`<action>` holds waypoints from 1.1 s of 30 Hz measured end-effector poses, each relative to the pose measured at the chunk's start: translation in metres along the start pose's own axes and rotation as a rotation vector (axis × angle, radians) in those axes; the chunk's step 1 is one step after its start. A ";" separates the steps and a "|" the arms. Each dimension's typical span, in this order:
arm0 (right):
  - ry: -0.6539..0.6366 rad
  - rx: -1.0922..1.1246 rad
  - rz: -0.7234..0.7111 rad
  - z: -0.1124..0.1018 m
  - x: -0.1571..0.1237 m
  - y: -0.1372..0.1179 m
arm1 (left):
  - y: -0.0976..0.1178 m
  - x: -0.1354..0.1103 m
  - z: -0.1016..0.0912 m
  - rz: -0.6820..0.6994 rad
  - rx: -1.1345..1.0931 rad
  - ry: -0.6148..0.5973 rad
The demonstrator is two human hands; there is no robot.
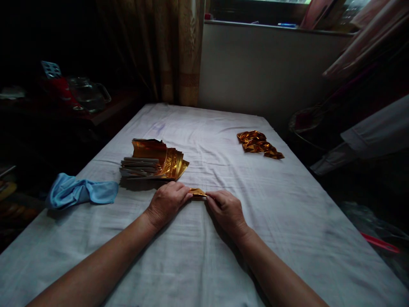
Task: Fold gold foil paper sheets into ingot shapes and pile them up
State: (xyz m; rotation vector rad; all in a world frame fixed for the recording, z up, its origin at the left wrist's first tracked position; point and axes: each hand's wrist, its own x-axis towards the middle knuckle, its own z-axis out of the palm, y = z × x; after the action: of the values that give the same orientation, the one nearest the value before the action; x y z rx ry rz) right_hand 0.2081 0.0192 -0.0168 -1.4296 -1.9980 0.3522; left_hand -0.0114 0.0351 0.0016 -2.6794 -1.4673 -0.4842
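Observation:
Between my two hands is a small folded piece of gold foil paper [198,192], low over the white cloth. The fingers of my left hand [170,199] are closed on its left end. My right hand [227,209] pinches the right tip between thumb and forefinger. Just beyond my left hand lies a fanned stack of gold foil paper [172,164], some sheets showing grey backs. Farther off at the right, several folded gold foil pieces [255,143] rest in a loose cluster.
A white cloth [287,221] with wrinkles covers the table. At its left edge lies a crumpled blue cloth [83,190]. A glass jug [87,94] and a red object [62,89] stand on a dark side surface. Clothes [380,123] hang at the right.

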 end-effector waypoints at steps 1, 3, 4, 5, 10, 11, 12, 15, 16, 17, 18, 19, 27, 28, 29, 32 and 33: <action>0.009 0.017 0.021 0.000 0.000 0.001 | 0.000 0.001 0.000 -0.005 0.024 -0.002; 0.026 0.050 0.059 -0.001 0.001 0.003 | -0.001 0.002 -0.002 -0.025 0.062 0.000; 0.036 0.066 0.072 -0.002 0.001 0.003 | -0.001 0.002 -0.002 -0.036 0.069 0.004; 0.048 0.081 0.080 -0.002 0.001 0.004 | -0.002 0.002 -0.002 -0.047 0.068 0.010; 0.066 0.125 0.106 -0.004 0.002 0.002 | -0.002 0.002 0.001 -0.115 -0.064 0.052; 0.061 0.130 0.116 -0.004 0.002 0.001 | -0.002 0.002 0.002 -0.127 -0.098 0.059; 0.060 0.133 0.127 -0.004 0.003 0.000 | -0.001 0.003 0.002 -0.136 -0.126 0.066; 0.069 0.150 0.145 -0.005 0.004 -0.001 | 0.004 0.004 0.002 -0.174 -0.195 0.078; 0.078 0.159 0.150 -0.006 0.004 -0.001 | 0.006 0.005 0.001 -0.196 -0.223 0.080; 0.089 0.168 0.155 -0.006 0.004 -0.001 | 0.008 0.006 0.000 -0.225 -0.254 0.080; 0.099 0.177 0.162 -0.007 0.005 0.000 | 0.010 0.008 -0.001 -0.257 -0.287 0.074; 0.108 0.185 0.172 -0.007 0.005 0.001 | 0.012 0.011 -0.003 -0.289 -0.317 0.058; 0.163 0.233 0.245 -0.010 0.009 0.015 | 0.019 0.033 -0.001 -0.301 -0.256 -0.100; 0.158 0.221 0.254 -0.011 0.009 0.016 | 0.019 0.034 0.002 -0.285 -0.237 -0.088; 0.149 0.194 0.261 -0.012 0.010 0.017 | 0.020 0.035 0.004 -0.272 -0.225 -0.072; 0.093 0.041 0.248 -0.016 0.012 0.018 | 0.021 0.033 0.010 -0.240 -0.210 -0.023; 0.065 -0.007 0.233 -0.018 0.013 0.017 | 0.021 0.032 0.011 -0.236 -0.206 -0.013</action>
State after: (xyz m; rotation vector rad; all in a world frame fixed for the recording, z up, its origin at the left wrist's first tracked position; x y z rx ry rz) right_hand 0.2299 0.0349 -0.0087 -1.6617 -1.7868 0.3931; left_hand 0.0247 0.0522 0.0024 -2.6722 -1.8434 -0.6664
